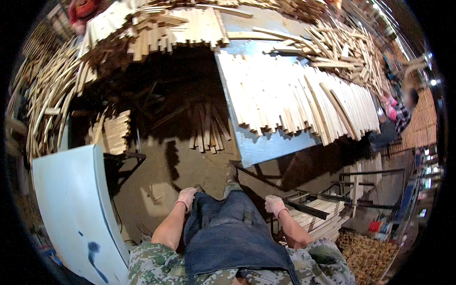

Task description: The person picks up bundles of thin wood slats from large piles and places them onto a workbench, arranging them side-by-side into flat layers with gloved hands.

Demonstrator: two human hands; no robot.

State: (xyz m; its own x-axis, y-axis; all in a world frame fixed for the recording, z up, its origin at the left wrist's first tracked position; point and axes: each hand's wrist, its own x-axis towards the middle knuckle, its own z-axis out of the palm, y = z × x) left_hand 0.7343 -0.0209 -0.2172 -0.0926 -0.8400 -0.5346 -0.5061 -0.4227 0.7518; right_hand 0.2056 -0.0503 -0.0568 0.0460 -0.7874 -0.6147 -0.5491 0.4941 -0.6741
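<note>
My left hand (187, 197), in a pale glove, hangs beside the dark blue apron (232, 242) with its fingers curled in. No object shows in it. On the other side, my right hand (275, 205), gloved too, is closed in a loose fist with nothing visible in it. It is nearest to a stack of pale wooden strips (316, 213) on a dark metal frame. Ahead, a row of pale wooden strips (285, 95) lies side by side on a light blue table (270, 151), beyond the reach of both hands.
A light blue panel (66, 190) stands at the left. Loose strips (206, 126) lie on the floor under the far tables. Piled strips (351, 47) cover the far right, with another person (401, 114) beside them. Small wood offcuts (365, 251) fill a heap at lower right.
</note>
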